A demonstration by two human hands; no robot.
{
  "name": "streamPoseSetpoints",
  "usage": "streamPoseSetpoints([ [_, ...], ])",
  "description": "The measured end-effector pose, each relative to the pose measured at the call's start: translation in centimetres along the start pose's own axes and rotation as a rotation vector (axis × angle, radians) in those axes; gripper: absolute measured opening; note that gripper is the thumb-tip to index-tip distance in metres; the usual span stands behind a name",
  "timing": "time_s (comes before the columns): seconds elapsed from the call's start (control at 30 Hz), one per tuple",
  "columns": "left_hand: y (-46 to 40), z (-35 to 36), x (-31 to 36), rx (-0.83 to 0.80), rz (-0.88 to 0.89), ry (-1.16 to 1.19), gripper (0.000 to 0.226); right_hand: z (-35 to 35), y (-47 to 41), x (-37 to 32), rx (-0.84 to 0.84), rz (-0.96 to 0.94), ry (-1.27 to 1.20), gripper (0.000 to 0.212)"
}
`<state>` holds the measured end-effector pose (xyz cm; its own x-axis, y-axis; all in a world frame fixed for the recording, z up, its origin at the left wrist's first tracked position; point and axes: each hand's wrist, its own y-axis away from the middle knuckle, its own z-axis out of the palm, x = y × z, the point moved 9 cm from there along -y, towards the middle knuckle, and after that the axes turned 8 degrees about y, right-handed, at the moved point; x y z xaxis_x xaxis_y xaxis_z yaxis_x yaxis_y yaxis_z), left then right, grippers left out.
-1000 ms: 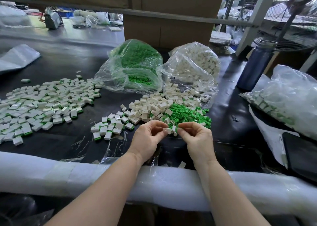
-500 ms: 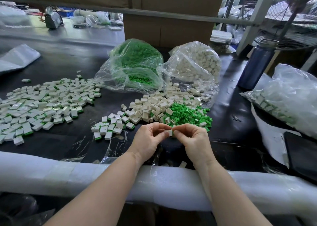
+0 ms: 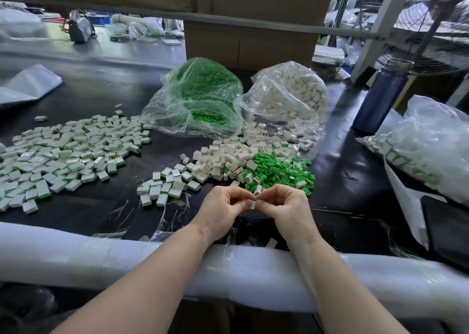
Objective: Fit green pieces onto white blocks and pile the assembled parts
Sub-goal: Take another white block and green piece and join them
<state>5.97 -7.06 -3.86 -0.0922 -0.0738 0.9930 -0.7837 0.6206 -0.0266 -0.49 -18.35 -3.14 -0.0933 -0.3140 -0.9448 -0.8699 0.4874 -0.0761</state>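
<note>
Both hands meet over the table's near edge, left hand (image 3: 223, 207) and right hand (image 3: 284, 204) pinching one white block (image 3: 253, 204) between fingertips, any green piece hidden; best to square it up, press straight, then drop it on the small pile (image 3: 165, 186)

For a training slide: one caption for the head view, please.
Both hands, left hand and right hand, pinch a white block together near loose green pieces.

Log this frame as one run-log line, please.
step: fitting | left hand + right hand: pinch small white plastic block together | loose green plastic pieces heap: behind hands | assembled pile: left
</note>
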Motion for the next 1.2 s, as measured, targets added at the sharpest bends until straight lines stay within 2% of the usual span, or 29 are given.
streamPoseSetpoints([
  [0.17,0.06,0.32,0.25,-0.039,0.01,-0.01,0.016,-0.02,0.03,0.02,-0.016,-0.009,0.009,0.022],
  [0.37,-0.04,0.32,0.42,-0.011,0.07,-0.028,0.015,-0.31,-0.2,0.15,0.028,-0.003,-0.048,0.014],
  [0.53,-0.02,0.49,0.68,-0.04,0.115,-0.043,0.029,-0.46,-0.32,0.59,0.049,0.026,-0.1,0.014],
  [0.73,-0.31,-0.3,0.2,0.039,0.08,-0.011,0.008,-0.31,-0.19,0.56,0.021,0.028,-0.135,0.009],
  [1.2,-0.29,-0.23,-0.01,0.021,0.051,-0.05,0.014,0.34,-0.23,0.59,-0.013,0.044,0.012,0.015],
])
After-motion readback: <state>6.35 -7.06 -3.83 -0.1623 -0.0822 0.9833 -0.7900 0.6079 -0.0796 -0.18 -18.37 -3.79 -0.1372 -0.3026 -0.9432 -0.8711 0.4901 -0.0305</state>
